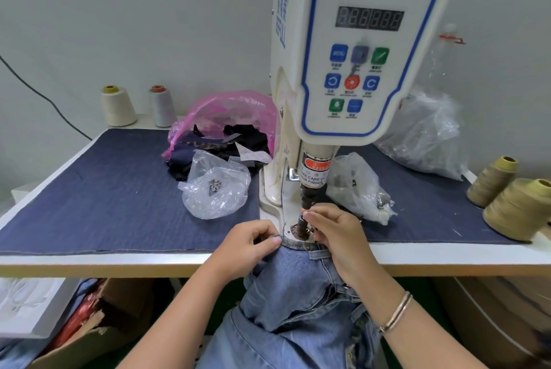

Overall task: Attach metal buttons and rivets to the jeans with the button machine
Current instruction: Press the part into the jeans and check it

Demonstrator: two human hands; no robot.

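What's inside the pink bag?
The pink bag holds dark scraps of cloth that spill out of its open mouth. Anything lying beneath those scraps is covered, so I cannot tell.

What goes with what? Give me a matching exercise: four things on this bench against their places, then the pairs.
Things:
1. pink bag
2. olive thread cones
3. cream thread cone
4. jeans

Places:
A. far left corner, by the wall
B. right edge of the table
C. behind the machine's left side, holding dark scraps
D. front edge, waistband under the punch

Pairs: 1-C, 2-B, 3-A, 4-D
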